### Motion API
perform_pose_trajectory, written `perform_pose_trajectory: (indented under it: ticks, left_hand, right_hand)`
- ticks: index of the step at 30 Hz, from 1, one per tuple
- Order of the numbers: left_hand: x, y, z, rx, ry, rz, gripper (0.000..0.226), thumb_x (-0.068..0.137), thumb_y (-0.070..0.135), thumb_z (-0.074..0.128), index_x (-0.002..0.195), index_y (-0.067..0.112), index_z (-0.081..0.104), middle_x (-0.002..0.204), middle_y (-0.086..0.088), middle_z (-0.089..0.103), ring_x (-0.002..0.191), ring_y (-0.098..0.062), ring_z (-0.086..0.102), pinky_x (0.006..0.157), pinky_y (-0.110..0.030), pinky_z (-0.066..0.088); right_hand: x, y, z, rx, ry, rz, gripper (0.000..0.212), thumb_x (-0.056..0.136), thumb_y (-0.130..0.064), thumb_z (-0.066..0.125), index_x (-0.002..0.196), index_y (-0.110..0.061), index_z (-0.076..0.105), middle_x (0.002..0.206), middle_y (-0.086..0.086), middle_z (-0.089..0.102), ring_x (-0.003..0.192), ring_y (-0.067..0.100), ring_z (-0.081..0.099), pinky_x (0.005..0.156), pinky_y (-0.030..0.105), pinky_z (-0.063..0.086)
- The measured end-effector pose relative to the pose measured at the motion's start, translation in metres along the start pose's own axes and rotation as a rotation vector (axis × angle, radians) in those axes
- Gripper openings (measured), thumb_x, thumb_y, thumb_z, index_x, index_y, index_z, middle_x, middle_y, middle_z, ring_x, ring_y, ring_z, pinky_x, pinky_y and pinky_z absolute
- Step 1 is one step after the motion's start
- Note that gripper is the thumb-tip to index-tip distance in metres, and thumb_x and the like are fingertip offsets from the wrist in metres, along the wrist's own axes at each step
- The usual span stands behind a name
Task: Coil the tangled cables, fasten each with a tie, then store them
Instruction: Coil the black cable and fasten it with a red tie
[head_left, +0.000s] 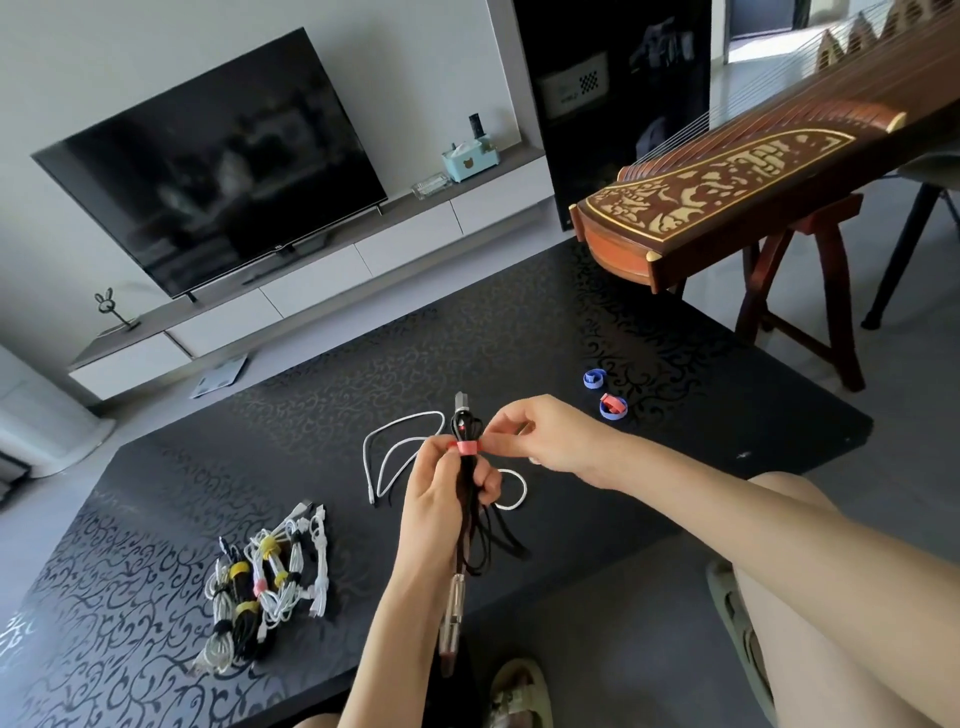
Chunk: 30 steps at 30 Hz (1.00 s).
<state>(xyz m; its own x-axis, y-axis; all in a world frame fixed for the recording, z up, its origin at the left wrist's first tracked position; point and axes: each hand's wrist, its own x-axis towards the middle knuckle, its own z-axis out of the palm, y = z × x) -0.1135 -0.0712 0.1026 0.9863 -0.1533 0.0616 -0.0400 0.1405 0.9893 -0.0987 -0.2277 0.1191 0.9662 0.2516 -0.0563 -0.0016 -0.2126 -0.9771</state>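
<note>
Living rm: big dark TV upper left on a long white console, carved zither on a stand upper right, black scroll-patterned table filling the middle.

You're at its near edge, centre frame, holding the black cable bundle upright. Your left hand is wrapped round the bundle's middle, fingers curled tight on it. There's a plug poking out up top, w/ loops and a long connector hanging below.

Your right hand comes in from the right, thumb and forefinger pinched together on the loose tail of the red tie, which is already banded round the bundle just above your left thumb.

My read: this one's coiled and you're on the fastening step. Next move prob needs that tail pulled snug and pressed flat onto itself w/o the left grip slackening, or the loops slip.

Around you: the pile of tied cables sits lower left on the table, well apart from your hands. One white cable lies loose and untied just behind the bundle. It's prob next, and it could snag those dangling black loops. Spares sit right of centre: a blue tie and a red-and-blue tie, near your right hand. Can't see any storage spot.
</note>
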Motion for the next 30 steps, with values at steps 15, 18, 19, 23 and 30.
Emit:
perform_pose_trajectory:
  ticks: [15,18,19,23,30]
  left_hand:
    - [-0.017,0.006,0.011,-0.296,-0.09,-0.086,0.028,0.098,-0.003,0.03,0.078,0.009,0.046,0.063,-0.007,0.054,0.06,-0.019,0.054,0.06,-0.027,0.049]
    - [-0.02,0.009,0.011,-0.108,-0.109,-0.102,0.022,0.099,0.001,0.034,0.082,0.007,0.047,0.067,-0.01,0.057,0.064,-0.022,0.056,0.064,-0.029,0.05]
    - [-0.02,0.011,0.011,-0.004,-0.11,-0.1,0.019,0.099,0.002,0.038,0.084,0.008,0.047,0.07,-0.012,0.059,0.067,-0.024,0.057,0.068,-0.034,0.05]
    - [-0.019,0.013,0.005,0.527,-0.042,0.03,0.014,0.094,0.008,0.054,0.088,0.019,0.049,0.073,-0.007,0.071,0.064,-0.018,0.062,0.067,-0.03,0.05]
    - [-0.019,0.003,0.004,0.765,0.163,0.236,0.03,0.093,0.007,0.053,0.071,0.027,0.055,0.056,0.011,0.057,0.051,-0.006,0.05,0.051,-0.012,0.037]
  right_hand:
    - [-0.017,0.002,0.015,-0.288,0.375,-0.09,0.024,0.086,-0.024,0.07,0.068,-0.008,0.065,0.07,-0.005,0.057,0.066,0.007,0.053,0.064,0.025,0.042]
    - [-0.019,0.003,0.025,-0.208,0.382,-0.01,0.026,0.087,-0.016,0.065,0.061,-0.013,0.061,0.052,-0.005,0.06,0.049,0.008,0.058,0.06,0.03,0.052]
    - [-0.019,0.003,0.029,-0.22,0.405,0.009,0.028,0.086,-0.012,0.062,0.058,-0.015,0.057,0.049,-0.005,0.059,0.047,0.01,0.06,0.057,0.031,0.053]
    - [-0.011,-0.002,0.038,-0.458,0.515,0.083,0.019,0.084,-0.015,0.055,0.065,-0.016,0.052,0.063,-0.007,0.054,0.064,0.016,0.053,0.051,0.028,0.034]
    - [0.003,-0.002,0.049,-0.45,0.525,0.225,0.031,0.085,-0.022,0.058,0.056,-0.02,0.049,0.055,-0.008,0.049,0.052,0.011,0.045,0.045,0.023,0.024]
